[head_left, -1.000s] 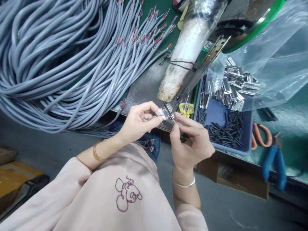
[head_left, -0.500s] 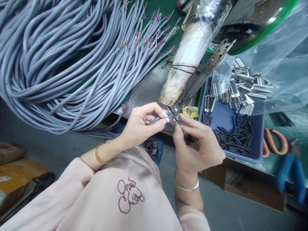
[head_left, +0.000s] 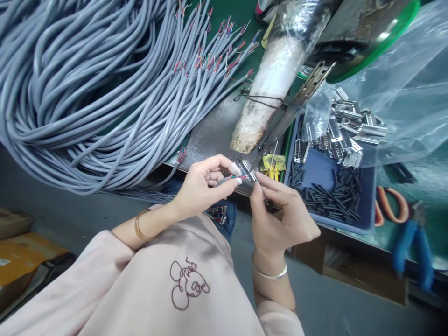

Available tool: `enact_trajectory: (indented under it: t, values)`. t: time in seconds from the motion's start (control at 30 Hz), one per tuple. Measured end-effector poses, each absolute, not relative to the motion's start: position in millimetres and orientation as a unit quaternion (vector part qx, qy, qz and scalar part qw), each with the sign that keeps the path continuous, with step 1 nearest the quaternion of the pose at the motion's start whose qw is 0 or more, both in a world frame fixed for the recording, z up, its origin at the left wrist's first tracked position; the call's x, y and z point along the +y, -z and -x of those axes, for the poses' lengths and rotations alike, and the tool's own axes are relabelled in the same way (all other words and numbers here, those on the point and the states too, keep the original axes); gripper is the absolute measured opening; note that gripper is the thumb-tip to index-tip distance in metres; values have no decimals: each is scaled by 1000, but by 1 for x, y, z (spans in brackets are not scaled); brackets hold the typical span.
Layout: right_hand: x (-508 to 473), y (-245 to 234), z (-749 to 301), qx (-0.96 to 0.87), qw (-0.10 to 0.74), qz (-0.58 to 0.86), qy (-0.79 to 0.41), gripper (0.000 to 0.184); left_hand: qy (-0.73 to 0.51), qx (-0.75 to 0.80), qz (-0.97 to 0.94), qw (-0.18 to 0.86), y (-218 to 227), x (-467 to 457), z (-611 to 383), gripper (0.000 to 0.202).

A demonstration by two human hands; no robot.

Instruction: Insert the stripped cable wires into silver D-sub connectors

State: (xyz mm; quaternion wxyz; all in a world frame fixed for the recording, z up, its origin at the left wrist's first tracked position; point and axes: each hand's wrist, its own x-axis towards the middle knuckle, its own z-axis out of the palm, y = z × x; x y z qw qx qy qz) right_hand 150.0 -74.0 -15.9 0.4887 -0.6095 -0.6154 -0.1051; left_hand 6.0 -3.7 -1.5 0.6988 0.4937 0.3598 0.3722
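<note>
My left hand pinches the stripped end of a grey cable, its coloured wires fanned out at my fingertips. My right hand pinches a small metal connector right against those wires. Both hands meet just below the tip of a soldering iron that slants down from the upper right. A second connector with coloured wires hangs by my lap.
A big coil of grey cables with stripped ends fills the left of the bench. A blue tray holds black tubing pieces and metal connectors spilling from a clear bag. Orange and blue pliers lie right. A wrapped cylinder stands behind the hands.
The hands stay together under the iron tip with only small shifts; my left fingers have drawn the wires closer to the connector. The view has wobbled slightly.
</note>
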Motion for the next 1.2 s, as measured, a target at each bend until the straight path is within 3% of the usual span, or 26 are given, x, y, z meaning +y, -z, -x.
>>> enact_trajectory:
  t: [0.3,0.53,0.77,0.83,1.03,1.2]
  values:
    - [-76,20,-147,-573,529,624,38,15,-405,357,-559,629,7,-9,-6,11]
    - [-76,22,-148,-576,533,619,39,16,-480,292,-729,391,16,-8,-1,5]
    - [-77,21,-148,-585,522,617,62,18,-501,236,-787,273,25,-8,1,16]
    - [-77,21,-148,-580,531,616,46,17,-506,236,-775,295,23,-8,0,13]
    - [-75,23,-147,-571,545,612,42,17,-444,337,-624,548,12,-10,-5,8]
    - [-72,21,-148,-602,524,596,87,19,-443,367,-596,560,7,-7,-10,8]
